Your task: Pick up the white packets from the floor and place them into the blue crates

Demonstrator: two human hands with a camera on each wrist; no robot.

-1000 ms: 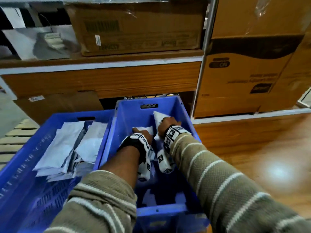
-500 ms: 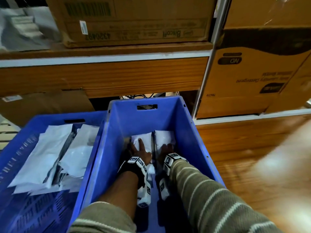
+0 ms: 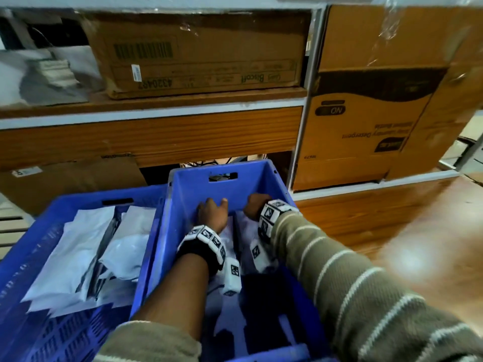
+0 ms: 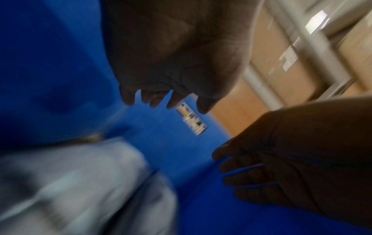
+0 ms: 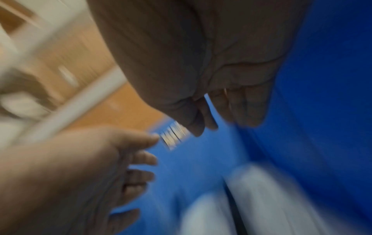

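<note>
Two blue crates stand side by side on the floor. The left crate (image 3: pixel 78 197) holds several white packets (image 3: pixel 86 254). My two hands are inside the right crate (image 3: pixel 222 167), near its far wall. My left hand (image 3: pixel 210 209) hangs with relaxed, spread fingers and holds nothing, as the left wrist view (image 4: pixel 165 103) confirms. My right hand (image 3: pixel 254 205) is beside it, also empty with loose fingers (image 5: pixel 237 108). White packets (image 3: pixel 230 235) lie on the crate floor below both hands, blurred in the wrist views (image 4: pixel 80 182) (image 5: pixel 261 198).
Shelving with cardboard boxes (image 3: pixel 198 53) (image 3: pixel 366 113) rises just behind the crates. Wooden floor (image 3: pixel 392 220) stretches to the right of the right crate. Pallet slats (image 3: pixel 10 226) show at the far left.
Both hands carried white packets down into the right crate, laid them on its floor and let go. The hands have since lifted, empty, toward the far wall.
</note>
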